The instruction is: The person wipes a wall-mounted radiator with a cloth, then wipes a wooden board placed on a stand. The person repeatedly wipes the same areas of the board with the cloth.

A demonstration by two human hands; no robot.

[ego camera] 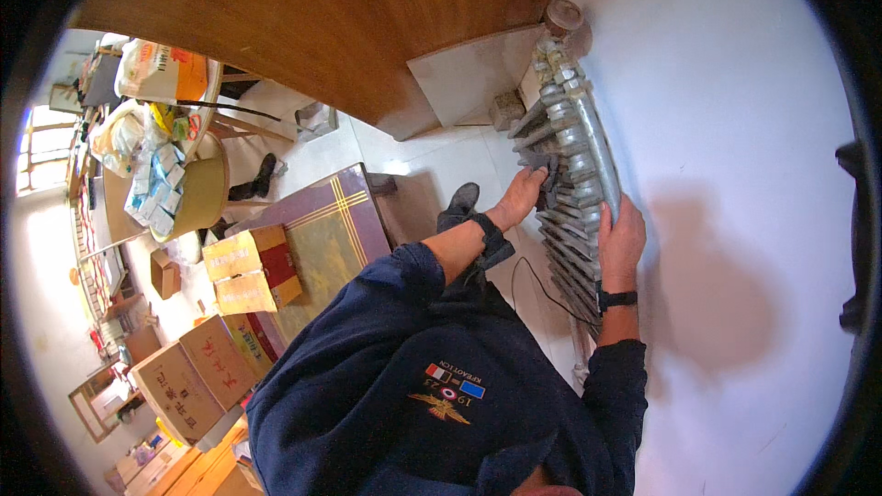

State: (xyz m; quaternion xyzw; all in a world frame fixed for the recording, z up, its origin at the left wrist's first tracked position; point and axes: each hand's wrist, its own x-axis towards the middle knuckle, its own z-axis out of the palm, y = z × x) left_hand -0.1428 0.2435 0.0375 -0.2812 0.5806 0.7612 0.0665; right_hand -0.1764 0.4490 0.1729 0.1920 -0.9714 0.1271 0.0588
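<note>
A silvery metal column radiator (pixel 584 189) stands along the white wall, with a thick grey pipe (pixel 597 141) running along its wall side. My left hand (pixel 520 196) holds a dark grey cloth (pixel 548 179) against the radiator's columns. On the wall side, my right hand (pixel 621 238) is closed around the pipe, its thumb along the surface and its other fingers partly hidden. Valve fittings (pixel 551 58) and a round pinkish cap (pixel 563 15) are at the radiator's far end.
A wooden panel (pixel 331 21) rises ahead. To the left are a purple-edged table (pixel 331 220), an open cardboard box (pixel 241 272), more cartons (pixel 196 372) and a chair (pixel 207 186) holding blue-white packs. A thin black cable (pixel 541 282) hangs beside the radiator.
</note>
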